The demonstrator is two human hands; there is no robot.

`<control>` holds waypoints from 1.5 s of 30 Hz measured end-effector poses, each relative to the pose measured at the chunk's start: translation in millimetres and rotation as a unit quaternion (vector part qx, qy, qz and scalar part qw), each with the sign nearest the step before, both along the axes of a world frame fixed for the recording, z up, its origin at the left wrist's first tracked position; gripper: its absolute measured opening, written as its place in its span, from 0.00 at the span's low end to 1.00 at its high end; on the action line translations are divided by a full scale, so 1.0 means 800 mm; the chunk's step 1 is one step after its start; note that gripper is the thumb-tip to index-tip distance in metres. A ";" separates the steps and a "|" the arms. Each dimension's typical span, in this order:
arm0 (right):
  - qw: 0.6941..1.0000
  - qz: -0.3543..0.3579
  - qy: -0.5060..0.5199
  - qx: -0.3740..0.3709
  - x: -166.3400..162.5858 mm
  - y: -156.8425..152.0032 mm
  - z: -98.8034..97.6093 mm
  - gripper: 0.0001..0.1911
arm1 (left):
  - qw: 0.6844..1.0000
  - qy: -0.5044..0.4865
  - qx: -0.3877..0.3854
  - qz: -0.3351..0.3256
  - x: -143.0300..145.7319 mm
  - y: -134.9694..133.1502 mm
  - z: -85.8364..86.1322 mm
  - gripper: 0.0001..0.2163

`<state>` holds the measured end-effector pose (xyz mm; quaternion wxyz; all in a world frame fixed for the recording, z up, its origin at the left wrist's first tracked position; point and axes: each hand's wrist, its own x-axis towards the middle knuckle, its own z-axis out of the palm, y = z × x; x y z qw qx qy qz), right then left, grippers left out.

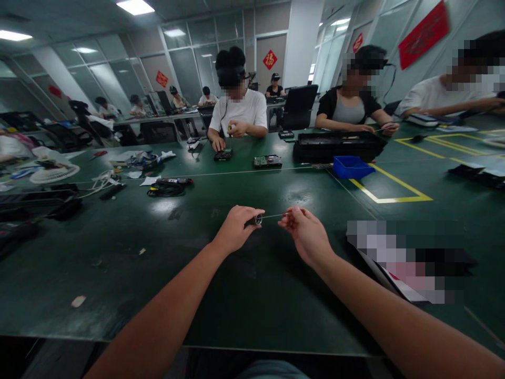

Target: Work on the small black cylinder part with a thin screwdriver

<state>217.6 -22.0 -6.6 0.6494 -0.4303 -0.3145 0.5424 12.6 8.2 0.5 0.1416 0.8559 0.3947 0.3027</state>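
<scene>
The left hand (235, 227) pinched a small ring (259, 219), seemingly to steady it. The right hand (306, 234) grasped a thin rod (273, 216) pointing toward the ring.

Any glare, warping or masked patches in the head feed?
All head view: pale glare on the dark green tabletop; apparent lens lean on the left white pillar; mosaic partly over the flat white item right of the bare right hand; detail lost on the small round silvery piece in the left hand.
</scene>
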 end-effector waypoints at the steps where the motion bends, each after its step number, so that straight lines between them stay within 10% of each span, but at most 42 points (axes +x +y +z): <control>1: 0.999 0.010 0.019 -0.026 0.001 0.002 -0.001 0.11 | 1.000 0.021 0.004 0.002 -0.001 0.001 0.001 0.17; 26: 0.949 -0.130 -0.252 0.138 0.007 -0.011 0.017 0.11 | 0.986 -0.063 -0.122 0.094 0.012 -0.018 0.012 0.16; 45: 0.946 -0.135 -0.266 0.131 0.013 -0.013 0.023 0.11 | 0.970 0.230 -0.073 -0.021 0.086 0.006 0.009 0.17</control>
